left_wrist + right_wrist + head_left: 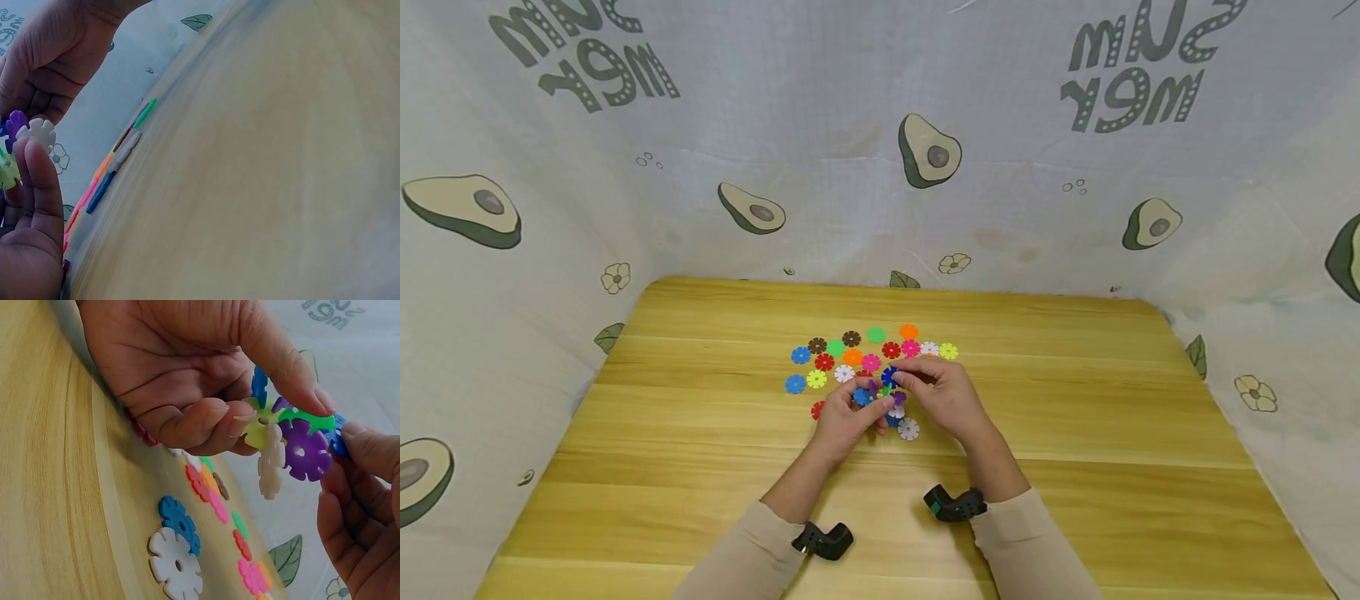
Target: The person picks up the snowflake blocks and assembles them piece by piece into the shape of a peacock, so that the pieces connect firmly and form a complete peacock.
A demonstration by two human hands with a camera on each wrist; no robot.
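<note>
In the head view my left hand [842, 425] holds a cluster of slotted plastic snowflake discs, joined edge to edge above the table. The right wrist view shows its yellow disc [255, 437], white disc [270, 472], purple disc [309, 464], green disc [306, 418] and blue disc [259, 387]. The left thumb lies on the green disc. My right hand [943, 396] pinches a dark blue disc [889, 377] between thumb and fingers. That disc touches the cluster's far side; whether their slots interlock I cannot tell. In the left wrist view, the cluster is partly cut off.
Many loose discs lie flat on the wooden table [1112, 400] around and beyond the hands, among them a yellow disc [948, 351], an orange disc [908, 332] and a white disc [908, 429]. A printed white cloth [850, 233] hangs behind the table.
</note>
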